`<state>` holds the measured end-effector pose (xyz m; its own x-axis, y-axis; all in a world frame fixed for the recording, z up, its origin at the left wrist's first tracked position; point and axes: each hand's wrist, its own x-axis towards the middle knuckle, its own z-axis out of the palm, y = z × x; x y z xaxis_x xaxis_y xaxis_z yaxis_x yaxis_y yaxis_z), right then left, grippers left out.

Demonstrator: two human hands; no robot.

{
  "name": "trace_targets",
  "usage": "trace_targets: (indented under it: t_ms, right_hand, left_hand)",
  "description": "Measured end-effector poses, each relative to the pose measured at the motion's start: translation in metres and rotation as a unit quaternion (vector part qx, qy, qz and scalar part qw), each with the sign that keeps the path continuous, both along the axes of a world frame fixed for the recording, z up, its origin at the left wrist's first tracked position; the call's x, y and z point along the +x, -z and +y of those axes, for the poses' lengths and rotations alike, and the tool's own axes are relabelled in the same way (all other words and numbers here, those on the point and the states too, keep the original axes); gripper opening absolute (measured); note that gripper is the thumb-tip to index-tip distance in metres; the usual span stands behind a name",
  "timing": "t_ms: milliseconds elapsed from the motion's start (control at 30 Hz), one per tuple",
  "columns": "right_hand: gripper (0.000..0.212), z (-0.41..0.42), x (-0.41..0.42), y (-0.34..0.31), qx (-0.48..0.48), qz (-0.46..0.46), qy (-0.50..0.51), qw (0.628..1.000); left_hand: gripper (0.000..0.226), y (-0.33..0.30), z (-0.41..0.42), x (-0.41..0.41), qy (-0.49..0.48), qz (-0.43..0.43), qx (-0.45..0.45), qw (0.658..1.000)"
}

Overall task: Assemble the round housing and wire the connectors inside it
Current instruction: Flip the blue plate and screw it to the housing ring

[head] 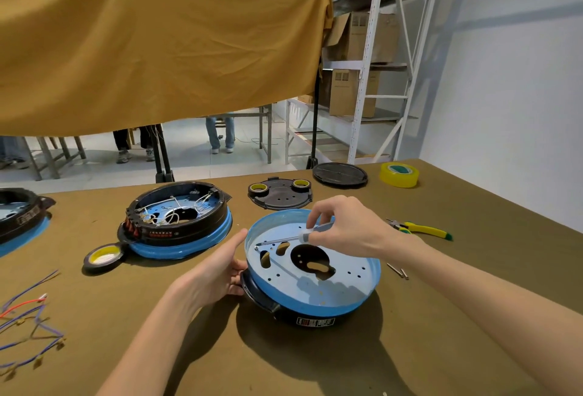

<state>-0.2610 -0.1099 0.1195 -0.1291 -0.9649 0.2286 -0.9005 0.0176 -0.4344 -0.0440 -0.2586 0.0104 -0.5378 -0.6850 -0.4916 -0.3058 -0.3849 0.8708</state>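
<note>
At the left edge of the olive surface [473,332] lies a bundle of loose wires [28,326], blue-purple with one red lead. Beyond it, cut off by the left edge, sits part of another round unit [19,215]. Toward the middle rests a wired housing [179,219], black ring on a blue base, white wires coiled inside, with a roll of black tape [103,257] touching its near-left side. The left hand [217,272] holds the left rim of the round housing [312,272], fingers straight and close together against its side, thumb up along the blue rim. That housing stands near the surface's middle, blue plate uppermost on a black body. The right hand [344,228] pinches the handle of a screwdriver [293,238] with curled fingers, the tip resting on the plate's left part. Behind lie a black plate [280,195] carrying two tape rolls and a black lid [340,174]. Two screws [398,271] lie just right of the housing; yellow-handled pliers [419,229] lie further right, and yellow tape [399,174] sits by the far edge.
</note>
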Motion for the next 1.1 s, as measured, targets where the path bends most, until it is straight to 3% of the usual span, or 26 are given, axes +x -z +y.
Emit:
trace_targets:
  t_ms: [467,633,800,1000,1100]
  right_hand:
    - [0.023,-0.019,0.002,-0.026,0.031,0.07,-0.034,0.996]
    - [0.016,-0.035,0.018,-0.062,0.088,0.112,-0.067,0.988]
    - [0.036,-0.062,0.038,-0.094,0.08,0.152,-0.079,0.982]
    - [0.041,-0.087,0.059,-0.097,0.079,0.214,-0.053,0.972]
    - [0.035,-0.09,0.068,-0.107,0.126,0.153,-0.084,0.977]
  left_hand:
    - [0.095,0.004,0.0,0.002,-0.006,0.004,-0.006,1.0]
    - [0.099,0.005,0.001,0.004,-0.023,0.02,0.001,1.0]
    - [0.103,0.009,0.001,0.004,-0.02,0.02,0.013,1.0]
    - [0.105,0.009,0.007,0.007,-0.013,0.025,0.012,1.0]
    - [0.102,0.008,0.013,0.007,-0.028,0.028,-0.003,0.999]
